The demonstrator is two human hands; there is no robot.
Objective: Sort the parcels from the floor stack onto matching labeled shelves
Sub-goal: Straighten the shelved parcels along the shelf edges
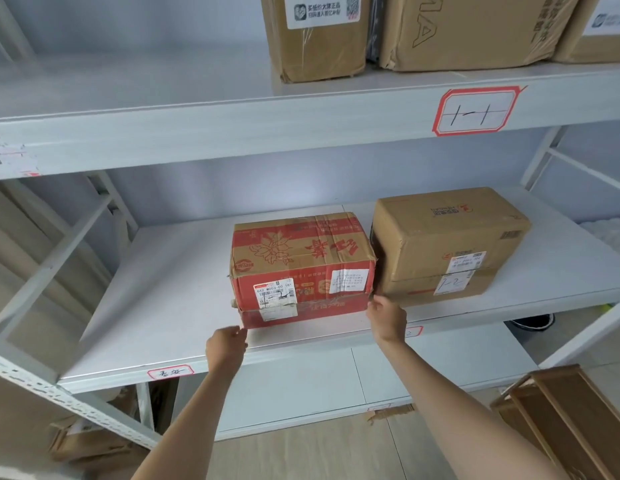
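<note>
Red-printed cardboard parcel (301, 268) near shelf (163, 299) edge; my fingers (379, 301) touch its lower corners, grip unclear; I risk dragging it off

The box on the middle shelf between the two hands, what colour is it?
The box is red and tan cardboard with a red flower print, seen in the head view.

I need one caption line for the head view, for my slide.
Both hands, left and right, at the front corners of a red parcel on the middle shelf.
</note>
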